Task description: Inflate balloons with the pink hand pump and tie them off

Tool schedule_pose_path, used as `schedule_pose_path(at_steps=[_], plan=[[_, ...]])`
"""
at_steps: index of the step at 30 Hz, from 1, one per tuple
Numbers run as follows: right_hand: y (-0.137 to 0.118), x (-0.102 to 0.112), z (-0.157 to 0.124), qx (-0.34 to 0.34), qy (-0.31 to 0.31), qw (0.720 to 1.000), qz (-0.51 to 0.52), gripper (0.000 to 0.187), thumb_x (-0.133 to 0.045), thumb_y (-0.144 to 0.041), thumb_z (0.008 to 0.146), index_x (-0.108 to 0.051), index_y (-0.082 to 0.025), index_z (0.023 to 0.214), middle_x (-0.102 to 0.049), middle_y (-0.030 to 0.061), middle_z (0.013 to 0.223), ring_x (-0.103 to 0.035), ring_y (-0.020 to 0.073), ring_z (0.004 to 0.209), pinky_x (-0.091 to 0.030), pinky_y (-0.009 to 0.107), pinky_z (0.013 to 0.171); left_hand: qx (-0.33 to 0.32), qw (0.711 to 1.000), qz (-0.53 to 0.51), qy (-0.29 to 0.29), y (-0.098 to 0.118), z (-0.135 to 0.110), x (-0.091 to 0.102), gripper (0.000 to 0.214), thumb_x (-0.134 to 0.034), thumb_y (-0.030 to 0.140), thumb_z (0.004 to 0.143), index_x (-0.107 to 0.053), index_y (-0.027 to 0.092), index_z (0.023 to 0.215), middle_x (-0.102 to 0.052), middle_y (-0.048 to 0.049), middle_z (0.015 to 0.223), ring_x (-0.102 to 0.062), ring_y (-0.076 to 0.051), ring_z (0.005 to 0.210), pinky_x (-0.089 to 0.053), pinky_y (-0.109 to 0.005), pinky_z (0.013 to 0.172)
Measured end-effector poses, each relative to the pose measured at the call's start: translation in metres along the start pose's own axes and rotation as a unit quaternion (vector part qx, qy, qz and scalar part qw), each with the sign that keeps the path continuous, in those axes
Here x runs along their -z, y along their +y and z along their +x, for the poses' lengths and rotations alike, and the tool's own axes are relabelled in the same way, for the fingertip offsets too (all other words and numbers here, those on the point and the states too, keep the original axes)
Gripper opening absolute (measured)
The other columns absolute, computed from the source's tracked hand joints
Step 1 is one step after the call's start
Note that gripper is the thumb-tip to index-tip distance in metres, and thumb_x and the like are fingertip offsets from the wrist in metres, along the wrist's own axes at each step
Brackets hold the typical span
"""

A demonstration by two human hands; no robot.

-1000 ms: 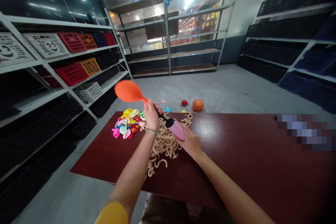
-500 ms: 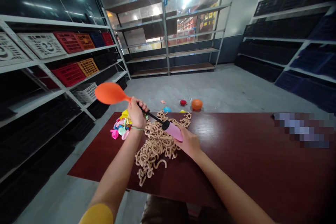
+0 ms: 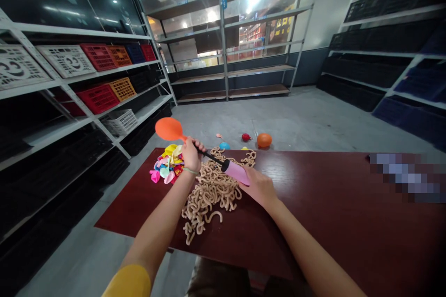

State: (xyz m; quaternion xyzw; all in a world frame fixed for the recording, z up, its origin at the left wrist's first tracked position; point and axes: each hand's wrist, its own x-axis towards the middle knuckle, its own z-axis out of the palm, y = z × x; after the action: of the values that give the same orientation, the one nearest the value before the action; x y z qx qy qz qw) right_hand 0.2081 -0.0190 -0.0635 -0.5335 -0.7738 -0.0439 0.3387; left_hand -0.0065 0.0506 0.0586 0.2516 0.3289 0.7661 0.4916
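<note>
My left hand is closed around the neck of an orange balloon, where it meets the black end of a hand balloon pump. The balloon is partly inflated and points up to the left. My right hand grips the pink barrel of the balloon pump, and a black rod shows between the two hands. Under the pump, a heap of beige curled, worm-like pieces lies on the dark red table. Beside my left wrist is a pile of limp, multicoloured balloons.
On the floor beyond the table lie an inflated orange balloon, a small red one and a blue one. A blurred-out object rests at the table's right. Shelves with crates line the left side.
The orange balloon at my left hand looks smaller than before. Both hands still hold on; the whole view has shifted slightly, so things appear further right.
</note>
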Motion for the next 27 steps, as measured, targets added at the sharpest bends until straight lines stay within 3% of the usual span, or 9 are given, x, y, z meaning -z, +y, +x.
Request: schedule_pose_path(at_steps=[2, 4, 8, 10, 12, 16, 20, 22, 27], plan=[[0.000, -0.002, 0.001, -0.022, 0.015, 1.000, 0.002, 0.044, -0.063, -0.035, 0.078, -0.056, -0.022, 0.120, -0.071, 0.0053, 0.101, -0.067, 0.0209, 0.085, -0.047, 0.029, 0.068, -0.019, 1.000, -0.018, 0.012, -0.001, 0.002, -0.006, 0.026, -0.057, 0.031, 0.083, -0.037, 0.021, 0.070, -0.035, 0.0085, 0.052, -0.034, -0.005, 0.038, -0.027, -0.019, 0.040], [0.000, -0.005, 0.002, -0.052, 0.033, 0.998, 0.005, 0.044, -0.064, -0.037, 0.078, -0.056, -0.022, 0.119, -0.071, 0.0048, 0.102, -0.068, 0.0211, 0.084, -0.046, 0.029, 0.067, -0.012, 1.000, -0.023, 0.009, -0.018, -0.009, -0.017, 0.029, -0.057, 0.034, 0.084, -0.036, 0.020, 0.069, -0.035, 0.0084, 0.050, -0.033, -0.005, 0.037, -0.025, -0.020, 0.039], [0.002, -0.005, -0.001, -0.085, 0.051, 0.995, 0.012, 0.044, -0.064, -0.040, 0.080, -0.055, -0.022, 0.119, -0.071, 0.0048, 0.103, -0.068, 0.0217, 0.086, -0.046, 0.028, 0.066, 0.017, 0.997, 0.008, -0.078, -0.065, -0.042, -0.039, 0.035, -0.059, 0.040, 0.084, -0.037, 0.020, 0.065, -0.039, 0.0068, 0.050, -0.036, -0.006, 0.037, -0.028, -0.020, 0.040], [0.004, -0.004, -0.002, -0.080, 0.042, 0.996, 0.011, 0.045, -0.064, -0.039, 0.080, -0.054, -0.022, 0.120, -0.071, 0.0051, 0.103, -0.068, 0.0222, 0.086, -0.046, 0.028, 0.065, 0.024, 0.995, 0.019, -0.095, -0.072, -0.049, -0.039, 0.035, -0.060, 0.040, 0.083, -0.037, 0.020, 0.065, -0.039, 0.0067, 0.050, -0.037, -0.006, 0.037, -0.030, -0.021, 0.040], [0.004, -0.002, -0.004, -0.059, 0.025, 0.998, 0.013, 0.046, -0.064, -0.037, 0.079, -0.053, -0.022, 0.121, -0.070, 0.0053, 0.105, -0.068, 0.0223, 0.087, -0.047, 0.029, 0.067, 0.035, 0.995, 0.026, -0.088, -0.063, -0.045, -0.032, 0.034, -0.060, 0.037, 0.083, -0.037, 0.020, 0.065, -0.039, 0.0067, 0.050, -0.037, -0.006, 0.038, -0.031, -0.021, 0.040], [0.000, 0.000, -0.003, -0.020, 0.009, 0.999, 0.032, 0.049, -0.062, -0.035, 0.079, -0.051, -0.023, 0.126, -0.070, 0.0041, 0.107, -0.068, 0.0214, 0.089, -0.049, 0.030, 0.069, 0.024, 0.998, 0.032, -0.051, -0.011, -0.017, -0.018, 0.028, -0.057, 0.029, 0.082, -0.036, 0.020, 0.065, -0.035, 0.0076, 0.049, -0.036, -0.006, 0.038, -0.030, -0.020, 0.040], [-0.001, -0.003, 0.000, -0.023, 0.015, 0.999, 0.043, 0.050, -0.064, -0.035, 0.078, -0.051, -0.024, 0.126, -0.069, 0.0047, 0.107, -0.068, 0.0213, 0.087, -0.050, 0.030, 0.069, -0.045, 0.998, 0.014, -0.034, 0.019, -0.006, -0.026, 0.028, -0.056, 0.031, 0.084, -0.037, 0.020, 0.067, -0.035, 0.0078, 0.050, -0.033, -0.006, 0.037, -0.026, -0.019, 0.038], [0.001, -0.005, 0.000, -0.035, 0.021, 0.998, 0.043, 0.048, -0.065, -0.035, 0.078, -0.052, -0.023, 0.123, -0.069, 0.0053, 0.106, -0.068, 0.0217, 0.087, -0.050, 0.030, 0.069, -0.052, 0.998, 0.003, -0.032, 0.007, -0.017, -0.032, 0.032, -0.056, 0.036, 0.086, -0.036, 0.021, 0.067, -0.035, 0.0076, 0.050, -0.033, -0.006, 0.037, -0.026, -0.020, 0.037], [0.003, -0.003, -0.004, -0.051, 0.024, 0.998, 0.033, 0.047, -0.064, -0.036, 0.079, -0.052, -0.021, 0.122, -0.069, 0.0063, 0.108, -0.068, 0.0224, 0.089, -0.050, 0.030, 0.068, -0.003, 0.997, 0.024, -0.073, -0.055, -0.052, -0.033, 0.039, -0.057, 0.046, 0.087, -0.036, 0.020, 0.064, -0.038, 0.0058, 0.050, -0.037, -0.007, 0.037, -0.031, -0.021, 0.038]])
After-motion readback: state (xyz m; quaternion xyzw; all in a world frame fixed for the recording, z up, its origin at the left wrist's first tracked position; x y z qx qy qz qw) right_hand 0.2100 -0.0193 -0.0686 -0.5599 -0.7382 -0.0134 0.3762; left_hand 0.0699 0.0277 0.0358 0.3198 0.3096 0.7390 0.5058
